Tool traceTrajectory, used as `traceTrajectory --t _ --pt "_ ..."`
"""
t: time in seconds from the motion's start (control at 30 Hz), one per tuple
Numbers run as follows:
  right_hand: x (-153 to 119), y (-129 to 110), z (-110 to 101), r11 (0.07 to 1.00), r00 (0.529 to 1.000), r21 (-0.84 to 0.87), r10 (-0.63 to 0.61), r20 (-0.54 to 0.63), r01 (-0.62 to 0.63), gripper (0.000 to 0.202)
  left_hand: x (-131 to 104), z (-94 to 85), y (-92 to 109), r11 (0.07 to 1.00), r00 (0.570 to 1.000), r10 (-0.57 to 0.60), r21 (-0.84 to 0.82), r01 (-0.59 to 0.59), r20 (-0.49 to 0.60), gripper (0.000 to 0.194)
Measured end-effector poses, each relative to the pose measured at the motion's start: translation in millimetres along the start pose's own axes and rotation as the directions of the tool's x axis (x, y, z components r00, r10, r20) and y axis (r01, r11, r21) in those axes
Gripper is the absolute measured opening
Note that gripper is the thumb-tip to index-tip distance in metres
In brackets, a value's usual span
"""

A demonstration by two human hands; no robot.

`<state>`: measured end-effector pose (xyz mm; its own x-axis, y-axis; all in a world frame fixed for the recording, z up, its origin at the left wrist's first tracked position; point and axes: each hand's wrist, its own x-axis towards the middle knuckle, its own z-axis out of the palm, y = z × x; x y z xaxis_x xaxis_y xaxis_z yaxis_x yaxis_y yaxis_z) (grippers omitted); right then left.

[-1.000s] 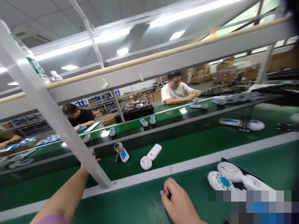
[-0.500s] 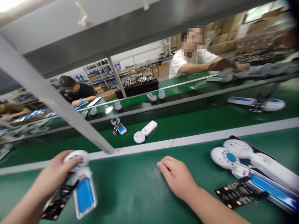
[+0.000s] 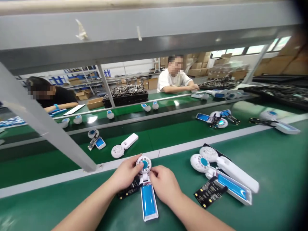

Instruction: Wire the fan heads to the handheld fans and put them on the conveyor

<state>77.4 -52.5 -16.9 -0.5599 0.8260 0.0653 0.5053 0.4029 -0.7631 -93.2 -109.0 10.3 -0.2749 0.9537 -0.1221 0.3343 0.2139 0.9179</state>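
Near the middle of the green bench, a white handheld fan has its round head away from me and its opened handle showing a blue battery. My left hand is closed on the fan's head, thumb on the front by the blue centre. At the right side of the neck, my right hand has its fingers curled against the fan; the fingertips are partly hidden. A black circuit board hangs out at the fan's left, partly under my left hand and wrist.
To the right lie a closed white fan and an opened fan with its circuit board. Beyond the pale rail, more fans lie on a green belt. A metal post slants at left. Two people sit opposite.
My left hand has brought the fan from the left to the middle. My right hand has come over to its neck. The view has shifted, and more fans show at the right.
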Motion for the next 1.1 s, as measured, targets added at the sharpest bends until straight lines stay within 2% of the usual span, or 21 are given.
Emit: traceTrajectory --t 0.1,0.2,0.27,0.33,0.5,0.67,0.73,0.8,0.87,0.9,1.0,1.1 --pt "3 1 0 0.987 0.992 0.11 0.113 0.063 -0.119 0.022 -12 -5.8 0 0.989 1.0 0.012 0.144 -0.009 -0.019 0.062" --pt "5 0 0 0.965 0.974 0.157 0.191 0.12 -0.208 0.013 -33 -14.4 1 0.96 0.995 -0.052 0.28 0.027 0.082 0.091" --pt "4 -2 2 0.966 0.97 0.139 0.201 0.136 -0.22 0.012 -47 -15.9 0 0.919 0.986 -0.089 0.394 0.028 0.139 0.116" --pt "1 -3 5 0.977 0.975 0.096 0.175 0.136 -0.189 0.015 -56 -12.0 -5 0.876 0.986 -0.108 0.48 0.036 0.124 0.125" --pt "-5 1 12 0.994 0.996 0.08 0.067 0.058 -0.071 0.017 -60 2.9 -18 0.898 1.0 0.0 0.44 0.011 -0.026 0.101" --pt "-4 3 13 0.964 0.996 0.258 -0.043 -0.072 0.06 0.017 -51 -6.1 -17 0.874 0.988 0.016 0.482 0.061 -0.154 0.098" --pt "-5 2 15 0.94 0.996 0.329 -0.066 -0.067 0.084 0.018 -47 -8.7 -17 0.926 0.987 0.004 0.374 0.057 -0.16 0.094" --pt "-5 0 16 0.934 0.996 0.347 -0.078 -0.038 0.086 0.015 -44 -7.0 -18 0.985 0.99 -0.032 0.163 0.055 -0.141 0.085" --pt "-5 0 16 0.952 0.998 0.301 -0.052 -0.024 0.056 0.012 -41 -2.2 -19 0.998 0.986 -0.062 -0.016 0.06 -0.153 0.072" --pt "-4 0 14 0.967 0.999 0.253 -0.019 -0.034 0.027 0.011 -40 0.6 -20 0.997 0.982 -0.07 -0.051 0.062 -0.173 0.066" --pt "1 4 7 0.997 0.996 0.038 0.073 -0.058 -0.071 0.009 -40 8.2 -23 0.998 0.964 -0.056 0.015 0.062 -0.261 0.052" --pt "6 5 4 0.995 0.998 -0.086 0.057 -0.009 -0.057 0.017 -42 13.5 -29 0.989 0.957 -0.021 0.134 0.062 -0.288 0.049"
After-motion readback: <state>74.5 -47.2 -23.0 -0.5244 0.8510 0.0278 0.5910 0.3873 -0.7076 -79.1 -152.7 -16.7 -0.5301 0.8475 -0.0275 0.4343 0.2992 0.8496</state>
